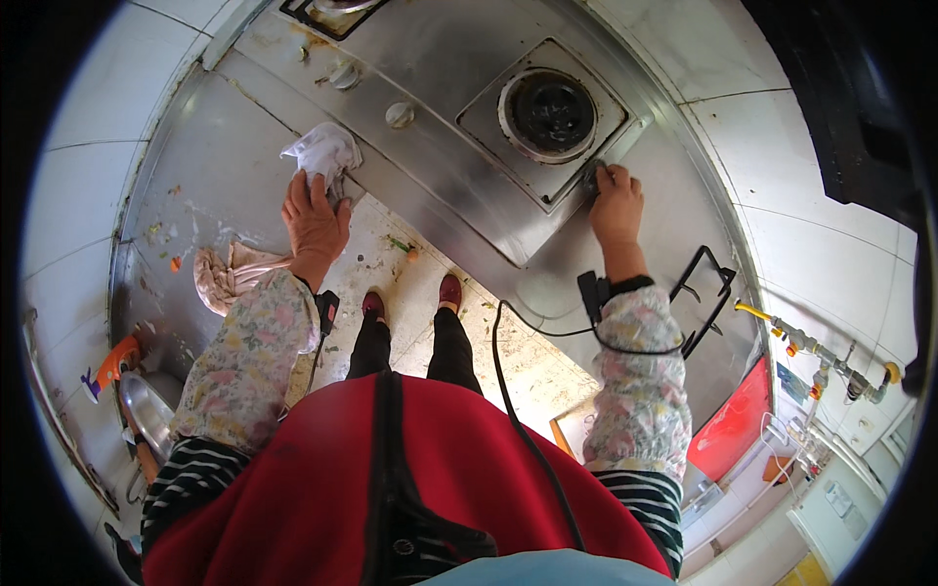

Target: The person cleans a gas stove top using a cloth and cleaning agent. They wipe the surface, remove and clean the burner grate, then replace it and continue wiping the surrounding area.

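Note:
My left hand rests at the edge of the steel counter, its fingers on a crumpled white cloth. Whether the fingers grip the cloth is hard to tell. At the right, my right hand holds a small dark scouring pad against the lower right edge of the gas stove, beside the burner. Most of the pad is hidden by the fingers. Dark grime and whitish residue show on and around the burner. Two knobs, one of them, sit on the stove's front strip.
A pinkish cloth lies on the left counter near food scraps. Further down are an orange spray bottle and a metal basin. A black pan support lies on the right counter, near a yellow-ended gas pipe. Black cables hang from both wrists.

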